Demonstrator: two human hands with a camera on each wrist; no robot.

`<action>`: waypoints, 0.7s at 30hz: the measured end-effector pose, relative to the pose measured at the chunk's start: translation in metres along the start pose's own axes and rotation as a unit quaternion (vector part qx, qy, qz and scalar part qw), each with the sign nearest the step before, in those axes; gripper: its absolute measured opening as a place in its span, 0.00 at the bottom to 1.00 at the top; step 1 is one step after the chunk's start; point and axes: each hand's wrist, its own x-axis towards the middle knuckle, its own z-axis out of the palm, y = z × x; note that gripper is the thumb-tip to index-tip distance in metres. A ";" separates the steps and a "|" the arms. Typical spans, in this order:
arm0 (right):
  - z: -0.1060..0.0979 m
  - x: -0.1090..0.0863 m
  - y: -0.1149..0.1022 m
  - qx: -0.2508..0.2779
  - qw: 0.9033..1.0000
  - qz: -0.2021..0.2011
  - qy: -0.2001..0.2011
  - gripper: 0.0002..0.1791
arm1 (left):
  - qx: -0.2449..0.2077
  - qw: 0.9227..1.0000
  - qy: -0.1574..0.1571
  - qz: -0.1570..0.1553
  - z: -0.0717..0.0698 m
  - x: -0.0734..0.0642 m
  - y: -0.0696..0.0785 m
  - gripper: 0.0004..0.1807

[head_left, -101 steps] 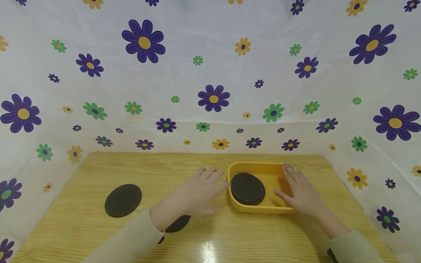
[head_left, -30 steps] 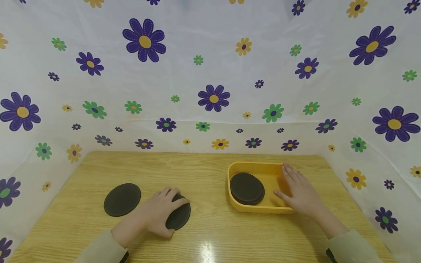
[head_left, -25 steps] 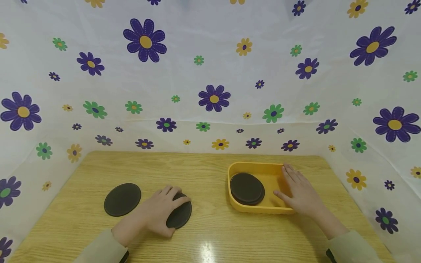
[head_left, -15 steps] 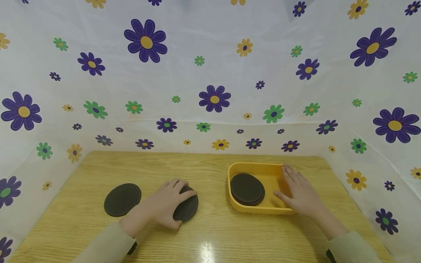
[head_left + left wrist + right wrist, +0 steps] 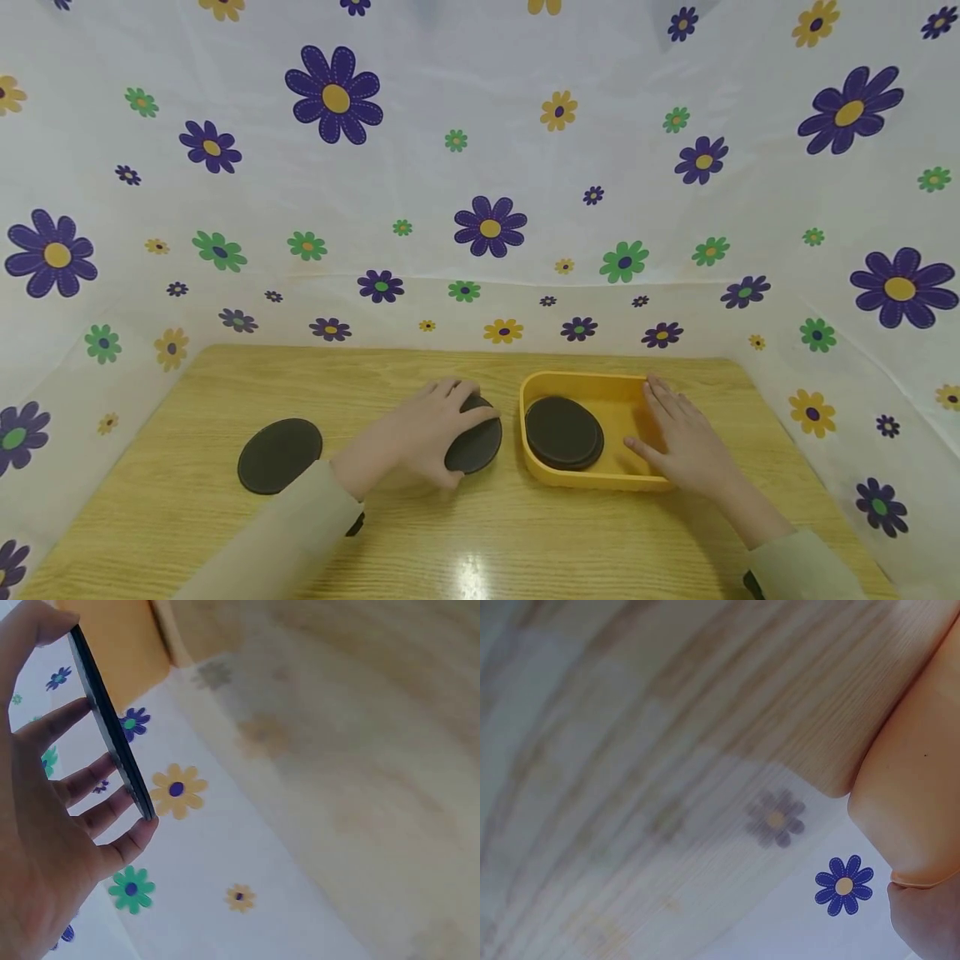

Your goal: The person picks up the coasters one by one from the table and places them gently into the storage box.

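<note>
The left hand (image 5: 435,429) pinches a black disc (image 5: 475,446) by its rim, just outside the nine o'clock wall of a yellow tray (image 5: 626,408). Inside, I see overlapping dark discs (image 5: 564,431) toward nine. The right hand (image 5: 686,442), thumb spread from straight fingers, rests at the tray's three o'clock end. Another round (image 5: 280,456) lies at the left hand's nine o'clock, on the wooden table (image 5: 420,542).
</note>
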 end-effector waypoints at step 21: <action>0.002 0.000 0.001 -0.002 1.000 0.007 0.000 0.53 | 0.049 0.998 0.006 0.048 -0.015 0.092 0.033 0.50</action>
